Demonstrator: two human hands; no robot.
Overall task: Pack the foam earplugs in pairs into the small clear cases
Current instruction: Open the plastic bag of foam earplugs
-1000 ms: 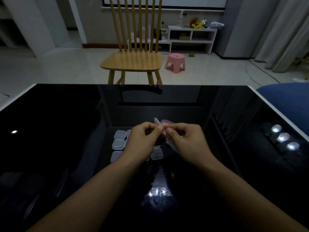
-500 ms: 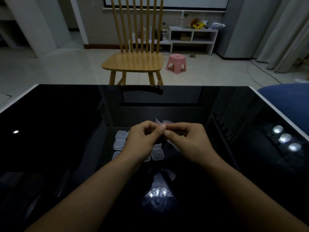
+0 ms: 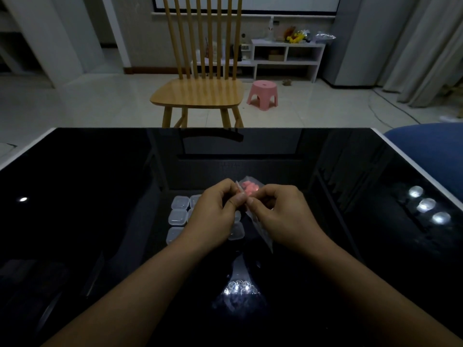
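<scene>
A clear plastic bag (image 3: 260, 227) of pink foam earplugs (image 3: 250, 187) is held above the black glossy table (image 3: 87, 196). My left hand (image 3: 213, 216) and my right hand (image 3: 283, 214) both pinch the bag's edge, fingertips nearly touching. The bag's mouth is slightly parted and the earplugs show at the far side of it. Several small clear cases (image 3: 178, 217), lids closed, lie in a cluster on the table under and to the left of my left hand, partly hidden by it.
A wooden chair (image 3: 200, 93) stands beyond the table's far edge, with a pink stool (image 3: 263, 95) behind it. A blue cushion (image 3: 431, 149) lies past the table's right edge. Ceiling lights reflect on the table top.
My hands have spread the bag's edge a little, and the pink earplugs inside now show more. The hands stay at the same spot over the cases.
</scene>
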